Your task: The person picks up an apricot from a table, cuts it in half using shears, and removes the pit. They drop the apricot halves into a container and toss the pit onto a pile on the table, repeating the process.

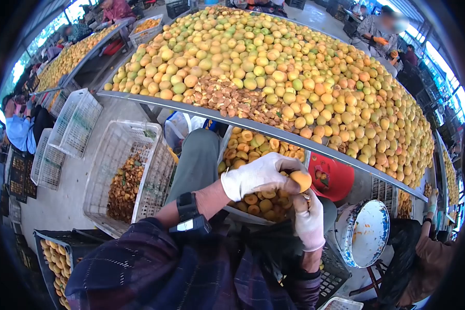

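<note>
Just above a crate of apricot halves (248, 150), my white-gloved left hand (266, 175) is closed on a yellow-orange apricot (301, 181). My right hand (309, 221), also gloved, is pinched just below the fruit, its fingertips close to the left hand's. Whatever lies between the right fingers is too small and hidden to name. Beyond both hands, apricots (274, 57) are heaped on a metal-edged table (206, 110). A patch of brown pits (227, 98) lies along its near edge.
Left of my knee stands a white crate (101, 170) holding brown pits (126, 188). At right are a red tub (338, 178) and a paint-stained white bucket (343, 235). White crates (76, 121) stand farther left. A co-worker (423, 258) sits close at right; others work behind.
</note>
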A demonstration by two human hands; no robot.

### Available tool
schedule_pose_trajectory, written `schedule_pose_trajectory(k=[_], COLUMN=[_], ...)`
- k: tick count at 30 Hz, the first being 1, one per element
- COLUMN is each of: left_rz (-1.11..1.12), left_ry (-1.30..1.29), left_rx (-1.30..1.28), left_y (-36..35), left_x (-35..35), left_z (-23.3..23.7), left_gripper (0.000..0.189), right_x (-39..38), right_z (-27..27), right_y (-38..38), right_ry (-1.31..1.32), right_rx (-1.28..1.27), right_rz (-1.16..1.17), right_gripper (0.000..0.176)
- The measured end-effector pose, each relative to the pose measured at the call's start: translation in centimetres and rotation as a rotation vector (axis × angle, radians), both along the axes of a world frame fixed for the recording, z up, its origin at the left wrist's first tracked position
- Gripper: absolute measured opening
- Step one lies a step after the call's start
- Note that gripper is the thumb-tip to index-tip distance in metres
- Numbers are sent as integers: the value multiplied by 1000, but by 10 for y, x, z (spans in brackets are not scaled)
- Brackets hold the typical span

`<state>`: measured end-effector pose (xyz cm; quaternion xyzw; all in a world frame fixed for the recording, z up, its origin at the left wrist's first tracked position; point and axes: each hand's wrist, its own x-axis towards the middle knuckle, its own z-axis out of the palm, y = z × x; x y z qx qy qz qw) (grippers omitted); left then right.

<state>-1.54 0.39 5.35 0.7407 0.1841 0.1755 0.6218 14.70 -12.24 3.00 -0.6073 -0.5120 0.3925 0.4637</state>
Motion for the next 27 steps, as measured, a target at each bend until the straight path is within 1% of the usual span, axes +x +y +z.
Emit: schedule_pose_trajectory(k=[1,2,3,4,5,7,8,9,10,11,12,13,14,15,16,17,19,20,22,23,25,26,27], left_rz=[-4,109,223,224,225,169,177,140,103,67,44,47,3,-43,-24,-25,56,55,146,144,82,123,121], left_ry=[-2,-237,-472,-548,-550,-553,-415,-385,-281,-178,-144,-143,-40,61,53,51,-99,-101,-384,-385,-509,-462,-459], left_rx=[5,-321,-650,-819,-818,-780,-645,-498,-380,-262,-171,-174,-45,84,47,49,-93,-91,-787,-788,-1030,-1065,-1073], left_y=[-8,-24,-40,-47,-46,-46,-39,-30,-20,-12,-6,-1,4,6,4,2,-5,-11,-27,-30,-32,-32,-35], left_x=[4,12,19,26,27,26,17,13,7,1,0,-2,-3,-4,-4,-4,-4,-3,-1,1,10,14,15], left_z=[-2,-8,-14,-22,-29,-27,-22,-20,-13,-6,-5,-2,1,3,2,0,-5,-7,-6,-10,-26,-34,-34], left_gripper=[53,54,54,55,55,55,57,52,49,45,45,45,46,48,50,50,47,47,41,41,36,37,37], right_x=[-2,-6,-11,-15,-17,-17,-14,-10,-1,4,13,20,21,22,24,26,30,29,22,16,10,4,-4], right_z=[0,7,-2,-19,-29,-15,-4,2,2,5,10,16,24,32,36,34,22,14,6,5,18,30,47], right_y=[-1,-4,-3,-1,0,-4,-6,-6,-5,-6,-8,-8,-6,-4,-3,-2,2,3,3,9,27,30,32], right_ry=[152,347,345,360,374,359,278,197,82,97,47,-3,-2,70,142,140,82,81,471,534,539,539,592], right_rx=[-81,-157,-155,-58,37,48,24,1,38,-29,-121,-209,-210,-312,-412,-410,-330,-329,80,247,410,404,509], right_rz=[-25,-28,-26,-79,-131,-141,-77,-15,46,83,142,203,205,246,286,284,267,265,-23,-137,-404,-412,-389], right_gripper=[37,41,41,43,44,42,42,44,45,40,33,26,26,24,22,22,22,22,25,35,46,46,50])
